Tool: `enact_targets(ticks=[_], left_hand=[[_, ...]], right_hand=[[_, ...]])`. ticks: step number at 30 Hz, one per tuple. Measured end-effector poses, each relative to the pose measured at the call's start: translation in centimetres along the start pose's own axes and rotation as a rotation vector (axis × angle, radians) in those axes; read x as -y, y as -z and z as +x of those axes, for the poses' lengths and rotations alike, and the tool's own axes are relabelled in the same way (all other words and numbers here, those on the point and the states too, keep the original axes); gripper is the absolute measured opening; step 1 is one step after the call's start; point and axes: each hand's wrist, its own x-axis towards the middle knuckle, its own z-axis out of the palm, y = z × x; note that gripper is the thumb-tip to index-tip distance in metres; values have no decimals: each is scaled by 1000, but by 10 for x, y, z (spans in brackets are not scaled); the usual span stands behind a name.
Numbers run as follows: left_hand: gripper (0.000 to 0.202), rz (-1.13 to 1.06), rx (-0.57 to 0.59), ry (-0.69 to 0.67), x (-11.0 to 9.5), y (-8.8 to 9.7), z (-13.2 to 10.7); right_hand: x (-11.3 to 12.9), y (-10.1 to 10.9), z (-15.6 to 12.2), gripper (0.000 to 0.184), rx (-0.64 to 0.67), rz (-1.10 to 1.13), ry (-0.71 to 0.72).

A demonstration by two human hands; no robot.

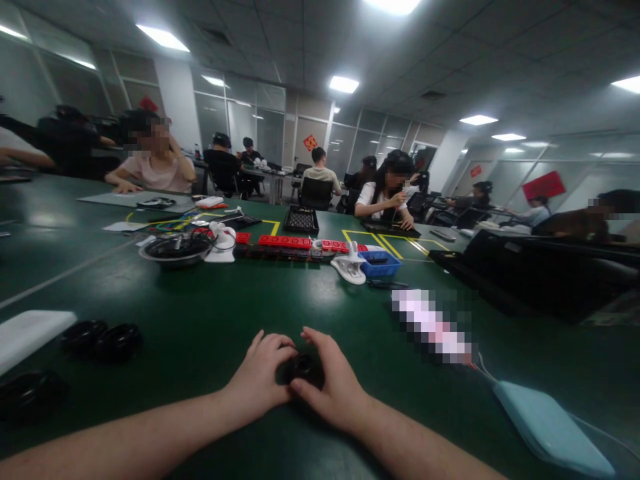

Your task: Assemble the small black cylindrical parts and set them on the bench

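Between my hands, low on the green table, is a small black round thing [303, 365] with a hole or hollow in its middle; its exact kind does not show. My left hand [263, 370] curves round its left side, fingertips against its top edge. From the other side my right hand [337, 377] cups it, with the thumb at the near edge and the index finger arched above. The hands partly hide it. Left of my left hand lie black shiny ring-shaped coils [119, 343], with another black coil [31, 395] closer to me.
A white box [33, 333] lies at the left. Ahead stand a metal bowl of cables [175, 252], a red strip [284, 241], a white clip [351, 267] and a blue tray [381, 265]. A light-blue pouch [553, 427] lies right. Other people sit beyond.
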Motion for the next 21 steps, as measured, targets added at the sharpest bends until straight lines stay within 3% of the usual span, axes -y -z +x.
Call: enact_targets(ticks=[3, 6, 10, 14, 18, 21], left_hand=[[28, -1, -8, 8, -2, 2, -1], [28, -8, -14, -4, -2, 2, -3], [28, -9, -50, -38, 0, -1, -5], [30, -12, -82, -61, 3, -3, -5], [32, -34, -86, -92, 4, -4, -5], [28, -31, -93, -101, 3, -3, -4]], right_hand=[[-1, 0, 5, 54, -29, -10, -35], [1, 2, 5, 41, -59, 8, 65], [8, 7, 3, 46, -39, 0, 175], [12, 9, 6, 49, 34, -74, 145], [9, 6, 5, 37, 27, -67, 147], [8, 6, 3, 40, 18, -45, 178]])
